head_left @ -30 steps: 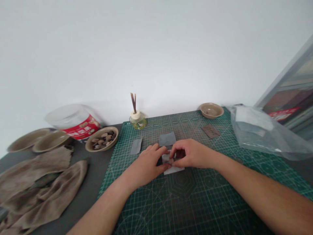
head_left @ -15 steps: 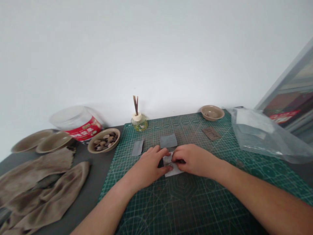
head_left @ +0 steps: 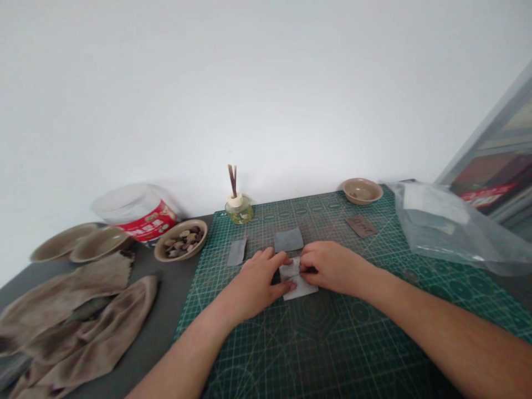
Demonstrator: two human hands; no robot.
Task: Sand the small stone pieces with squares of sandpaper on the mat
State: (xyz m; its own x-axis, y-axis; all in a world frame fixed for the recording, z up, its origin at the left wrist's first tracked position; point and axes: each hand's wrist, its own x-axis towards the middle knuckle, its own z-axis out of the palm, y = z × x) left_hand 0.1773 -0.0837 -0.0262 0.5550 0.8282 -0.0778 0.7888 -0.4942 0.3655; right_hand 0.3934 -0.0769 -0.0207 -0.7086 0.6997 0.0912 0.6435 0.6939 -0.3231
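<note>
Both hands meet over a small pale sheet (head_left: 298,287) lying on the green cutting mat (head_left: 332,343). My left hand (head_left: 257,280) lies curled on the sheet's left edge, its thumb and fingers pressing it down. My right hand (head_left: 330,266) is closed in a pinch on a small dark object (head_left: 311,270) that it presses against the sheet; I cannot make out what the object is. Just beyond the hands lie a grey square piece (head_left: 288,239) and a narrower grey strip (head_left: 236,252).
A bowl of small brown pieces (head_left: 180,239), a red-labelled plastic tub (head_left: 135,210), empty bowls (head_left: 78,244) and brown cloths (head_left: 70,310) lie left. A reed diffuser bottle (head_left: 238,209) stands at the back. A brown tag (head_left: 362,225), another bowl (head_left: 362,190) and a clear plastic bag (head_left: 449,227) sit right.
My right hand has lowered its pinch onto the pale sheet, hiding most of the small dark object. The left hand stays on the sheet. The view has shifted slightly.
</note>
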